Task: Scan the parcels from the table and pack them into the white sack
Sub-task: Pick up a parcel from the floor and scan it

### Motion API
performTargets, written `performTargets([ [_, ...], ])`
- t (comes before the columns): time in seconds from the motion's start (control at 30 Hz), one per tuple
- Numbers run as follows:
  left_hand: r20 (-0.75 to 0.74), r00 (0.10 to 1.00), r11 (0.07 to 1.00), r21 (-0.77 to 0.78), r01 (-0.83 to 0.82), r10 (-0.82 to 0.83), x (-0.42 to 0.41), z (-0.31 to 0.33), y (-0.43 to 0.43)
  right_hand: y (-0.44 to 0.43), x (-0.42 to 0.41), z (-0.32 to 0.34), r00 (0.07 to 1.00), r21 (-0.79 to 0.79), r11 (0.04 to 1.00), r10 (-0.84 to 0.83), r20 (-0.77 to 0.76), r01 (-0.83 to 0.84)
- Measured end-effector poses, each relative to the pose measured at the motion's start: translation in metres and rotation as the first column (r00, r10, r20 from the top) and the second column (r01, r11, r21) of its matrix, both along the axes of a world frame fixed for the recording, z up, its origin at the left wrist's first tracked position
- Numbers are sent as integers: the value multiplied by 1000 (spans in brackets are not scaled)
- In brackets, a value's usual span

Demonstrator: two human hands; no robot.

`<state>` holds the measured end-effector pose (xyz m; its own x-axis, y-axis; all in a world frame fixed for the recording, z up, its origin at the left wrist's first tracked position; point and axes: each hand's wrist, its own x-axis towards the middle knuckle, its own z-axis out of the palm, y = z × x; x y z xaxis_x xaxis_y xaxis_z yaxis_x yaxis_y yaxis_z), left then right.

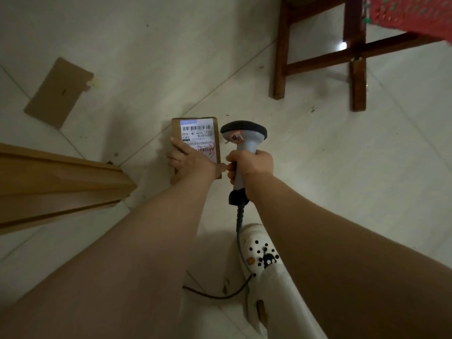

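My left hand [189,160] grips a small brown cardboard parcel [195,133] by its lower part, held above the floor with its white barcode label facing up. Right beside it, my right hand [253,165] is closed around the grey handle of a barcode scanner [243,135]. The scanner's dark head sits level with the parcel's right edge, almost touching it. Its black cable hangs down past my foot. No white sack is in view.
A wooden table edge [61,182] juts in at the left. A flat piece of cardboard [58,92] lies on the tiled floor at the upper left. A dark wooden stool [318,57] stands at the upper right, next to red fabric [413,13]. My white shoe [259,250] is below.
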<state>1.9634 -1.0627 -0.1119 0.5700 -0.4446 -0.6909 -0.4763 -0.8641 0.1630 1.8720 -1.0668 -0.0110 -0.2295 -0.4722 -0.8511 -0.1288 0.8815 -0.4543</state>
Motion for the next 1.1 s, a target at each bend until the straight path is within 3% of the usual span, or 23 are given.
performTargets([
  [0.2, -123, 987, 992, -58, -115, 107, 19, 31, 15, 3, -6, 11, 1000, -61, 998, 6, -15, -7],
  [0.3, -222, 972, 986, -125, -107, 77, 18, 84, 25, 13, -13, 54, 999, -131, 991, 39, 25, -35],
  [0.47, -331, 944, 951, -292, -98, -5, 15, 205, 56, 48, -28, 155, 973, -296, 955, 66, 222, 3],
  [0.57, -507, 858, 834, -436, -338, 82, 26, 290, 88, 80, -39, 221, 950, -373, 926, 61, 306, 61],
  [0.63, -634, 762, 752, -436, -495, 134, 33, 332, 106, 94, -45, 245, 934, -382, 916, 25, 357, 121],
  [0.73, -718, 685, 689, -433, -581, 126, 46, 402, 156, 135, -45, 290, 880, -365, 919, 46, 473, 148],
  [0.93, -708, 702, 703, -458, -545, 83, 99, 485, 286, 229, -12, 351, 781, -407, 911, 207, 589, 65],
  [1.1, -695, 697, 578, -499, -646, 179, 154, 514, 409, 301, 36, 384, 744, -510, 860, 335, 578, 9],
])
